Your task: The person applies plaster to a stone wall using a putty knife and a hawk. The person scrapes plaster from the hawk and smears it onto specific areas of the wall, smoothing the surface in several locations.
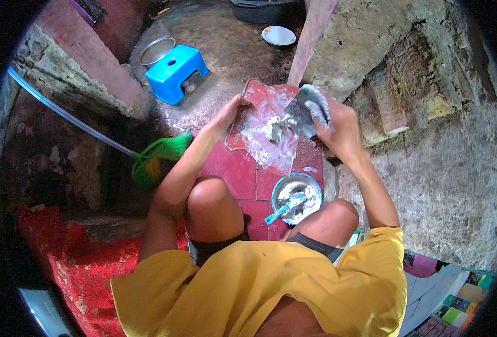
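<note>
A thin red board (252,93), smeared with white paste, lies on the red tiles in front of me. My left hand (230,116) grips its left edge, thumb and fingers closed at the rim. A lump of white paste (274,129) sits near the board's middle. Over the right side, my right hand (338,128) is closed round a flat scraper (301,114), its blade tilted and coated with paste. White paste also covers some of those fingers. Between my knees stands a bowl (274,194) of white paste, with a blue-handled spatula (283,212) resting in it.
Ahead to the left are a blue plastic stool (172,66) and a round metal pan (157,49). A white plate (279,36) lies farther off, near a dark tub (265,10). A green broom (161,157) leans at left; a rough wall (411,185) rises at right.
</note>
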Motion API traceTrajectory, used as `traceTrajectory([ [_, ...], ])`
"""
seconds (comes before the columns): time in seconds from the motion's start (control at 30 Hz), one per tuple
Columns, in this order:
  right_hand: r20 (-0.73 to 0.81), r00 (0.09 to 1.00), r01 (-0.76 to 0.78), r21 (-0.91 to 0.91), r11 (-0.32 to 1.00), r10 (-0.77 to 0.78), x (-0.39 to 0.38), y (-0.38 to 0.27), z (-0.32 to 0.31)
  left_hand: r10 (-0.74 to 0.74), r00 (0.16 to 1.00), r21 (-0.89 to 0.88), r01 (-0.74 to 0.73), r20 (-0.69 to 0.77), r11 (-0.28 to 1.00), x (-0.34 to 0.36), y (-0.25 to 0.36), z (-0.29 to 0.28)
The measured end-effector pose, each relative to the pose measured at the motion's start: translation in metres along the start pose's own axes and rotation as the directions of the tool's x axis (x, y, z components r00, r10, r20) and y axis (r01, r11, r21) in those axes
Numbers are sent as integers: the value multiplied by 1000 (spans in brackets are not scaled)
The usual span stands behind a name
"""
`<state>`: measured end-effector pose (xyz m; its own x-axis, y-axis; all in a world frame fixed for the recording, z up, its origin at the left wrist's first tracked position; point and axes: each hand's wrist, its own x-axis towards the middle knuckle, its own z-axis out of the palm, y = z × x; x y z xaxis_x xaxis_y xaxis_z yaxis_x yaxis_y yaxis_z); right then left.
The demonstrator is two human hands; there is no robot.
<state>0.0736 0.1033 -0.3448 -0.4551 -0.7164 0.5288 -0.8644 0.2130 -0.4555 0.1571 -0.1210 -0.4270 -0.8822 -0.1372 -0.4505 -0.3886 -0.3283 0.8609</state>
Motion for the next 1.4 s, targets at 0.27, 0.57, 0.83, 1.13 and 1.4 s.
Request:
traceTrajectory([
  [0.27, 14, 998, -69, 37, 997, 68, 6, 2, -6, 27, 999, -5, -27, -27, 1000, 8, -11, -9],
  [0.57, 84, 875, -439, 552, 709, 476, 1, 81, 11, 228, 972, -121, -232, -51, 965, 9, -5, -14],
  [0.83, 21, 852, -455, 526, 719, 524, -6, 101, 12, 270, 962, -278, -270, -39, 922, 28, -21, -37],
  [1.13, -378, 857, -176, 425, 888, 350, -7, 36, -20, 212, 974, -382, -226, -81, 896, 23, -16, -30],
  [1.4, -159, 931, 308, -144, 941, -329, -23, 18, 0, 82, 991, -674, 9, 103, 739, 5, 5, -17],
])
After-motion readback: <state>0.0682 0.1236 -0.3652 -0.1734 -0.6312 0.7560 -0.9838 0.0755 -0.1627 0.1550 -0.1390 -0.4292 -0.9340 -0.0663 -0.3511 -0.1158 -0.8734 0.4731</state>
